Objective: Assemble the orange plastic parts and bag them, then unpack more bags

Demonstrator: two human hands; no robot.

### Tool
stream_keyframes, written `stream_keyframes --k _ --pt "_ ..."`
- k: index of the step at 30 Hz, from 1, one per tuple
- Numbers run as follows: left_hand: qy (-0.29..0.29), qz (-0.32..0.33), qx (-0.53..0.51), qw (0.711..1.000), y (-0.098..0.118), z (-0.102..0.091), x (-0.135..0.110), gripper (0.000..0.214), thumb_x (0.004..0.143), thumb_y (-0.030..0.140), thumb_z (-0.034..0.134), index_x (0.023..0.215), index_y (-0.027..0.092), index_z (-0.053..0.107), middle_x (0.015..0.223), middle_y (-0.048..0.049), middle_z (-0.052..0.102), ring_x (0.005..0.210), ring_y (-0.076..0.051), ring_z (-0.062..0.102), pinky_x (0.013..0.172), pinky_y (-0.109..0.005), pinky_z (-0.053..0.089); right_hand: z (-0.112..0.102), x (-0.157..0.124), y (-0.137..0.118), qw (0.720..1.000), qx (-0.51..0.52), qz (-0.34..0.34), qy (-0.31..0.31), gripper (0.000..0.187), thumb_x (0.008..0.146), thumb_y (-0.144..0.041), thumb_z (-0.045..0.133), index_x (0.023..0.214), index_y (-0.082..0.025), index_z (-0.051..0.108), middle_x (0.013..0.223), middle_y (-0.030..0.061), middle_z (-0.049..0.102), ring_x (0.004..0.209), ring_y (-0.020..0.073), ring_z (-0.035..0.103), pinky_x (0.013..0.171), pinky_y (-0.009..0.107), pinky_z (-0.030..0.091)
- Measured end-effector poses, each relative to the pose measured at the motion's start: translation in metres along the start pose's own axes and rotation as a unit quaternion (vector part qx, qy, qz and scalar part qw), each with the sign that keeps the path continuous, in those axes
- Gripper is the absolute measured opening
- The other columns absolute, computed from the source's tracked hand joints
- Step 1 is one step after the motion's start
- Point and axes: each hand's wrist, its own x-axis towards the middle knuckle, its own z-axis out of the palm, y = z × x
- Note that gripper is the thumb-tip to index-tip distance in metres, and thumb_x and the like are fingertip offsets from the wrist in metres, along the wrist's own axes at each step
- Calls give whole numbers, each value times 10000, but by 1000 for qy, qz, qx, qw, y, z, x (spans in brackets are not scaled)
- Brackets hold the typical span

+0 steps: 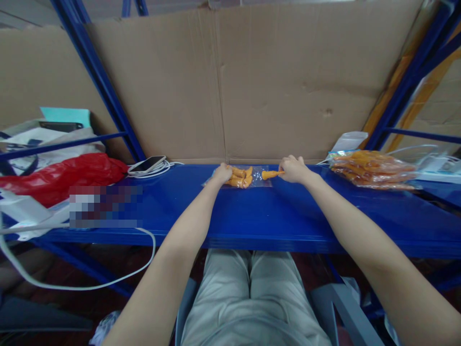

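A clear plastic bag [257, 181] lies flat near the back of the blue table, with several glossy orange tapered pieces [242, 178] gathered at its left part. My left hand [223, 173] is closed on the left end of this bag, beside the pieces. One more orange piece [270, 174], wider at its left end and narrow toward the right, is over the bag's right part. My right hand [292, 169] pinches its thin end. I cannot tell whether the orange pieces are plastic or food.
Stacked clear bags of orange pieces [370, 168] lie at the right, near white cables. To the left are a phone [147, 165] on a coiled white cable, a red plastic bag [72, 175] and a white power strip [25, 211]. A cardboard panel [273, 86] stands behind, between blue posts.
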Motion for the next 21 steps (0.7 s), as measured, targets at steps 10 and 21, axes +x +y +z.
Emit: stream_keyframes --k 10,21 --pt "15 9 -40 999 2 -4 -2 214 935 294 459 1066 169 573 1236 -191 654 1187 -283 593 949 -357 443 12 13 1 978 201 -46 24 154 793 -294 666 874 -202 759 918 52 728 832 188 656 820 324 479" --pt "19 -5 -185 983 7 1 -6 121 939 248 457 932 160 539 1121 -150 680 975 -208 646 775 -280 483 50 22 -11 881 468 -70 23 285 665 -410 775 801 -159 789 717 36 706 469 89 554 447 205 444"
